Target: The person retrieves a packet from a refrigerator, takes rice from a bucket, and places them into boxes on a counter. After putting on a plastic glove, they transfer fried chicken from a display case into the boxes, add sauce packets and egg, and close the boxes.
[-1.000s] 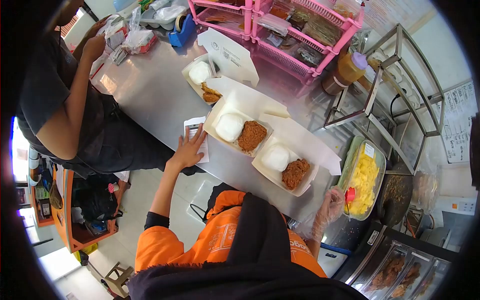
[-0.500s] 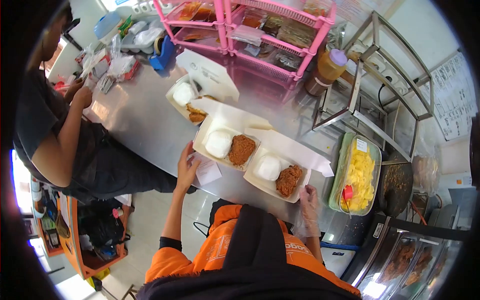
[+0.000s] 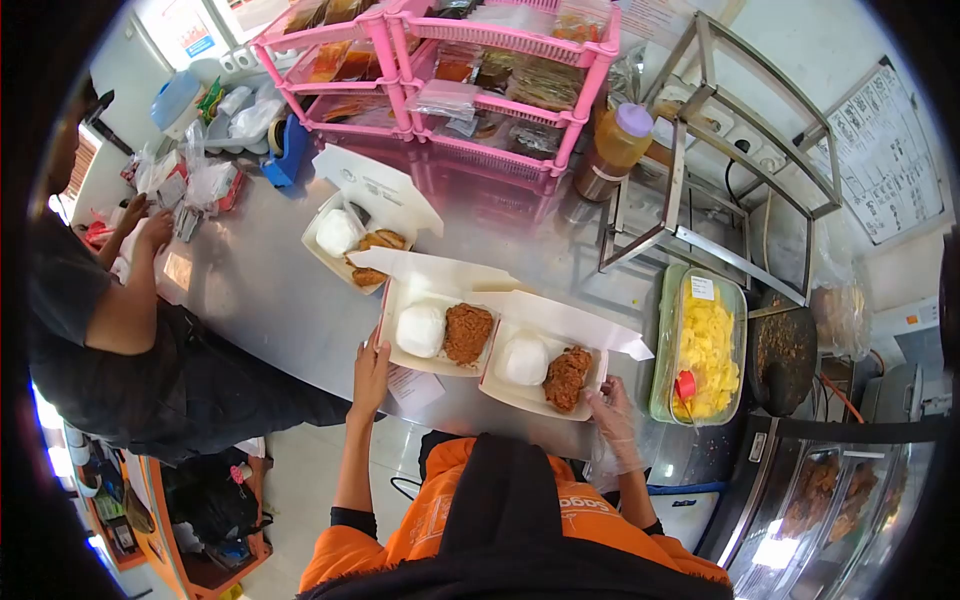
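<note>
Two open white takeaway boxes stand side by side at the table's near edge. The middle box holds a white rice mound and a brown fried chicken piece. In the right box lie another rice mound and chicken piece. My bare left hand has its fingers and thumb at the middle box's left corner. A clear plastic glove covers my right hand, which pinches the right box's near right corner. A printed paper slip lies by my left hand, partly under the middle box.
Farther left stands a third open box with rice and chicken. Pink racks, a sauce bottle and a metal frame stand behind. A tub of yellow food is at right. Another person works at left.
My left hand has come up to the middle box's corner. My right fingers have closed at the right box's corner. Both boxes now sit in a straighter line. The view has shifted.
</note>
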The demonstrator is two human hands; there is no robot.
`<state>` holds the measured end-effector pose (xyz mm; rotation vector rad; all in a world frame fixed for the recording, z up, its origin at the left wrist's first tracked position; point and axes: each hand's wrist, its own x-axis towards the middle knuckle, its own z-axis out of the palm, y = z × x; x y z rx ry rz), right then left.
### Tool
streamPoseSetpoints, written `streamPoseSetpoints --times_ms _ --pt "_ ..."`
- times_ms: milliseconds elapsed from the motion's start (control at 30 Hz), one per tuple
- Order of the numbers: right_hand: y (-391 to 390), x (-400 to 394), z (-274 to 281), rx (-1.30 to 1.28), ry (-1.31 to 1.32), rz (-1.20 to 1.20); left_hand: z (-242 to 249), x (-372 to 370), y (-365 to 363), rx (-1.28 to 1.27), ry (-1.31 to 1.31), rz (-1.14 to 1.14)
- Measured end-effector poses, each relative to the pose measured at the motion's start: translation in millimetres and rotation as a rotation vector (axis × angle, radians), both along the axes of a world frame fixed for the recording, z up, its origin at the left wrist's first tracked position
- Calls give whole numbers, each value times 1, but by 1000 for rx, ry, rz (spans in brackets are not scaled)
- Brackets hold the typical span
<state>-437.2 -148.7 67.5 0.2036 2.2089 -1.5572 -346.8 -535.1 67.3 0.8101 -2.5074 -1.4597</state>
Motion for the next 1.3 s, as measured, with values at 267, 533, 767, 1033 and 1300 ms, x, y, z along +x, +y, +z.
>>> streamPoseSetpoints --times_ms 267,533,767,1033,1300 --pt "16 -25 8 -22 -71 62 22 -13 -43 10 -100 -240" --pt "11 -45 36 95 -467 51 124 -118 -184 -252 484 -63" --pt "23 -64 39 59 -616 136 81 -277 -288 -475 220 -311" --pt "-21 -62 44 -111 -563 -32 -7 -422 -297 -718 126 -503" --pt "-22 -63 25 2 -638 -134 -18 -472 -281 -571 -91 -528"
